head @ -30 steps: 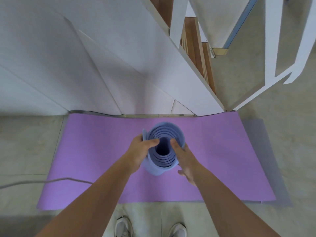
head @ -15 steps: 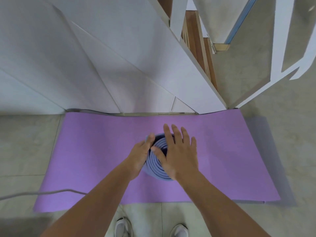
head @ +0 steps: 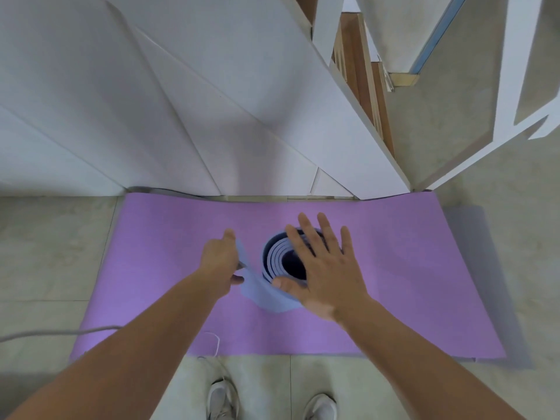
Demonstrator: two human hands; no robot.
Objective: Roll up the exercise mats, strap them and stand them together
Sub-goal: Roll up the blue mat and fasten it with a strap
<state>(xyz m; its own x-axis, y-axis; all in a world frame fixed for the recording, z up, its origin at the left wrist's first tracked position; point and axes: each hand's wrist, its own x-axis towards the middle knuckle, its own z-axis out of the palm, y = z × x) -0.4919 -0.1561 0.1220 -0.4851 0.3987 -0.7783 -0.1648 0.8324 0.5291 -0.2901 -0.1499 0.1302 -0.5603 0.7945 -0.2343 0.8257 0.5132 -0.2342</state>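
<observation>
The blue mat (head: 276, 258) stands on end near the middle of the flat purple mat (head: 424, 283), loosely coiled around a dark hollow core. The left hand (head: 219, 265) pinches its loose outer flap (head: 257, 291), and the right hand (head: 328, 268) lies flat, fingers spread, on the roll's top.

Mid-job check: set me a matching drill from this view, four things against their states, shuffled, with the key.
Column one:
1. left hand
2. right hand
3. blue mat
4. purple mat

Column two:
a. lies unrolled, flat on the floor
b. stands on end, rolled
c. fingers spread, resting on top of the roll
d. holds the roll's loose outer edge

Pairs: 1-d; 2-c; 3-b; 4-a
</observation>
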